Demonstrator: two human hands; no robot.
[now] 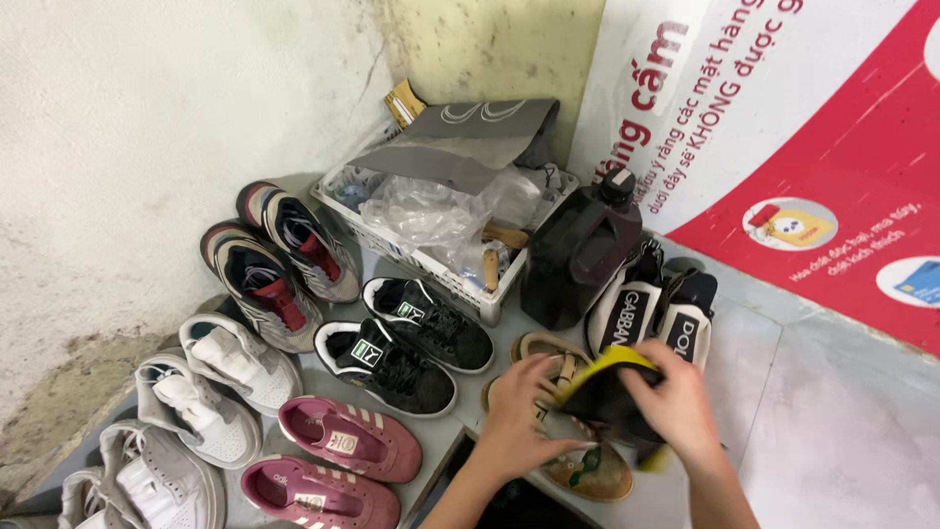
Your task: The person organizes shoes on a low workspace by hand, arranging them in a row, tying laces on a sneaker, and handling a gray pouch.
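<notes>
Both hands are busy low in the middle. The left hand (517, 416) presses down on a tan shoe (578, 460), fingers spread over it. The right hand (676, 397) grips a dark cloth with a yellow edge (607, 387) just above that shoe. Close behind stand a dark jug (578, 250) and two black-and-white shoes (651, 309) — very near the hands. To the left lie black sneakers (406, 343), pink sneakers (338, 456) and a white basket (441, 269).
</notes>
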